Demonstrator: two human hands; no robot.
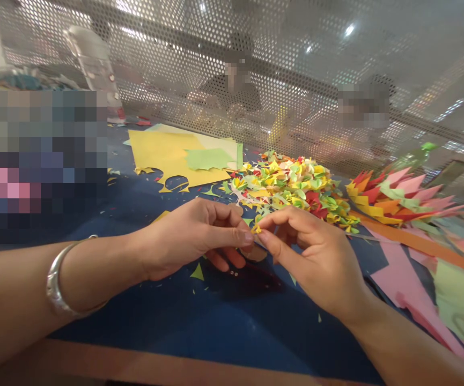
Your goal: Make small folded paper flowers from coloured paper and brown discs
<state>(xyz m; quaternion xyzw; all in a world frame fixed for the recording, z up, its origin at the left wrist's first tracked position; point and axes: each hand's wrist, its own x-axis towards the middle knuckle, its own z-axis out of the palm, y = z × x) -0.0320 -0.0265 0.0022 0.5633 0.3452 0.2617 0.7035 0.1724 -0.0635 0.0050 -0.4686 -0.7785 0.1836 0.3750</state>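
Note:
My left hand (211, 233), with a silver bangle (54, 284) on its wrist, and my right hand (304, 252) meet over the blue table (223, 332). Between their fingertips is a small yellow paper piece (257, 227), pinched by thumb and forefinger on both sides. Its exact shape is mostly covered by the fingers. Just beyond my hands lies a heap of small curled paper pieces (292, 182) in yellow, green, red and white. Under my left fingers two tiny shiny dots (234, 274) show on the table. A green paper scrap (198, 272) lies near them.
A yellow paper sheet (167, 150) with round cut-outs lies behind. Pointed folded-paper strips (404, 195) and pink paper (400, 273) lie on the right. A clear bottle (98, 75) stands back left before a perforated metal screen (167, 69); people sit behind it.

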